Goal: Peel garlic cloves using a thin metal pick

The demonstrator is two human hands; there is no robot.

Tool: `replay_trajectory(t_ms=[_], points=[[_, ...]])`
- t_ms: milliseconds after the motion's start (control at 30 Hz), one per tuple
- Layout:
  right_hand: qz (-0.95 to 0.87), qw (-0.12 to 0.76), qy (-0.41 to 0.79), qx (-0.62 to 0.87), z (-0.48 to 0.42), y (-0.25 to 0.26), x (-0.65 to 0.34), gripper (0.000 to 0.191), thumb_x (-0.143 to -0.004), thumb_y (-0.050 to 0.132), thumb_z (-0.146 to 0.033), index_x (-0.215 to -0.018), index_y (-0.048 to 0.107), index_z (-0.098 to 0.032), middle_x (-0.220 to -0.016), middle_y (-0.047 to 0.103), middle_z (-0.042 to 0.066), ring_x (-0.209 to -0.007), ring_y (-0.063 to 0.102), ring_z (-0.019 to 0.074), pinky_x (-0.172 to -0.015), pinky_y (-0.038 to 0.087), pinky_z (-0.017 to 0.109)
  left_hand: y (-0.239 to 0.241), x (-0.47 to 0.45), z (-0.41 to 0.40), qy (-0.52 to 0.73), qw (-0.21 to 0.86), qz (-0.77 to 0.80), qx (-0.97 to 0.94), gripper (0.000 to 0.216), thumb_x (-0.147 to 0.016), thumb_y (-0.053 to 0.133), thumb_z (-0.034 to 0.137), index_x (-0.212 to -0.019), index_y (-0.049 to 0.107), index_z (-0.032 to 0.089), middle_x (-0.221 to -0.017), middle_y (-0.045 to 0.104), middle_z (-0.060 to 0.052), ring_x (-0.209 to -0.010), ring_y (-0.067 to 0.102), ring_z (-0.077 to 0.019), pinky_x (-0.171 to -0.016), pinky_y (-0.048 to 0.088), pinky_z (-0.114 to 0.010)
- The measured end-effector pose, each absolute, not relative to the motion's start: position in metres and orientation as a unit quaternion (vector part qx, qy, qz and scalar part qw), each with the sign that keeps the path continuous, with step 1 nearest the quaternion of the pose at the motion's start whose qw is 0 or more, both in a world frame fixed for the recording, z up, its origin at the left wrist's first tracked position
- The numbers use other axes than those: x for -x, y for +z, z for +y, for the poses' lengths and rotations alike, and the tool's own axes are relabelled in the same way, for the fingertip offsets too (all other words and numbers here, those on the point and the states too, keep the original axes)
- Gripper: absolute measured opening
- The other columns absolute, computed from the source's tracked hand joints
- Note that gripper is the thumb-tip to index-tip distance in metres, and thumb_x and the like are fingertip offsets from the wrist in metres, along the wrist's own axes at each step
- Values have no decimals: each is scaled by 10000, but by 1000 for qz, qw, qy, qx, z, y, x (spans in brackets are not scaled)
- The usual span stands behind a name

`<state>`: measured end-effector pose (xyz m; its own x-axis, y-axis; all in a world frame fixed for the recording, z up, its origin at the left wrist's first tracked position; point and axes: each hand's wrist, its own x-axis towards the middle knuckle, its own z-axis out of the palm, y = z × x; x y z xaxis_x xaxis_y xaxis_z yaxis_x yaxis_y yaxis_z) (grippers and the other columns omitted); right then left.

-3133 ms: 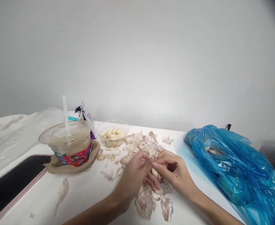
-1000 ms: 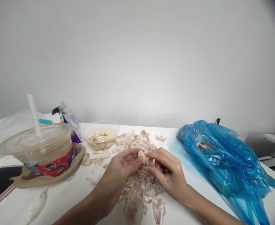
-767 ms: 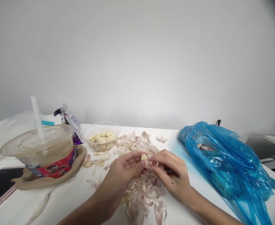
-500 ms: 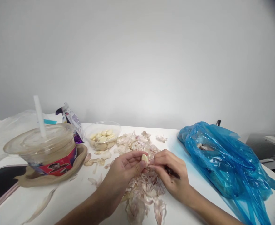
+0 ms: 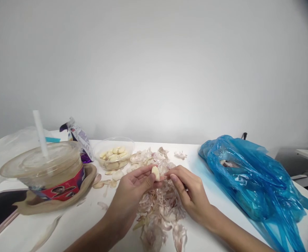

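The left hand (image 5: 131,190) pinches a bare, pale garlic clove (image 5: 155,172) between thumb and fingertips, closed snugly on its lower half, with the tip standing clear above the grip. The right hand (image 5: 189,194) sits just right of the grip, fingers loosely curled and fingertips (image 5: 173,177) close beside the clove. I cannot tell whether they touch it or hold a scrap of skin. Peeling here likely goes best with a light pinch, turning the clove so any clinging skin faces the right fingertips and lifts off from the tip downward. Directly beneath the grip lies a heap of papery skins (image 5: 159,210) on the table (image 5: 91,220). Beyond and left of the grip a clear bowl (image 5: 99,149) holds peeled cloves (image 5: 114,154). Further left stands a lidded cup (image 5: 51,171) of beige drink with a straw (image 5: 40,133). Well right of the grip, a blue bag (image 5: 248,182) shows something pale inside.
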<state>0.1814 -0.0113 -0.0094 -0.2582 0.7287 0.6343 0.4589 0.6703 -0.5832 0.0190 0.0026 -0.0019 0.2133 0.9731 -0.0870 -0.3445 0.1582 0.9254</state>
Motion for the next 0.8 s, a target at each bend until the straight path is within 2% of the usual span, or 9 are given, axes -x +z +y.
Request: replay_trajectory(t_ms=[100,200,300,400,467,533,600,667,800], points=[[-750,507,149,398,-12,-8,-184,282,-931,280,-312,-961,537,-202,-829,562,35,-756,515,150,-674,405,276,2,-20,0,492,671,373,-411,352,-695,682,213,-1018,580,116,-750,726,-63,-783,662,-175,-771,499,-260],[-720,533,165,413,-14,-3,-188,505,-904,149,-511,-883,537,-188,-839,541,46,-784,497,167,-709,406,302,7,-21,-1,485,675,377,-409,292,-658,708,185,-928,619,118,-696,732,-64,-723,675,-185,-712,515,-262],[-709,512,249,416,-18,2,-191,672,-833,46,-631,-757,536,-178,-620,464,4,-582,449,133,-542,386,257,8,-23,0,468,675,387,-419,228,-642,718,176,-843,631,115,-660,725,-67,-643,668,-176,-666,512,-269],[-679,505,348,404,-19,4,-193,714,-831,20,-625,-735,558,-166,-487,399,-29,-438,392,96,-425,327,216,4,-22,3,455,688,373,-424,180,-684,689,188,-841,617,137,-702,712,-46,-673,654,-153,-683,499,-253],[-658,538,347,396,-18,4,-192,629,-869,130,-585,-725,572,-160,-467,425,-29,-430,410,89,-419,334,206,2,-21,4,446,702,361,-423,139,-719,660,189,-842,608,151,-718,699,-34,-694,642,-135,-693,491,-235],[-651,566,322,390,-16,5,-192,415,-868,371,-498,-751,585,-162,-519,503,-18,-465,459,88,-438,374,201,2,-21,4,441,711,349,-423,110,-739,641,183,-838,606,152,-732,685,-30,-695,626,-118,-695,489,-222],[-662,572,288,390,-15,6,-192,181,-804,565,-347,-804,604,-171,-648,577,2,-519,508,90,-463,417,202,2,-21,3,443,716,337,-422,107,-748,633,174,-847,607,144,-754,673,-31,-699,610,-107,-701,491,-219],[-683,567,250,387,-15,7,-192,92,-789,590,-237,-859,622,-186,-737,601,17,-568,538,97,-496,452,213,3,-22,2,447,722,331,-412,129,-746,634,155,-871,601,143,-758,664,-29,-702,604,-107,-696,496,-222],[-736,558,193,331,-19,9,-192,162,-832,519,-175,-947,631,-197,-819,625,50,-718,585,145,-618,514,290,3,-21,2,454,742,322,-375,190,-716,663,132,-889,590,158,-734,665,-15,-671,616,-111,-651,503,-219]])
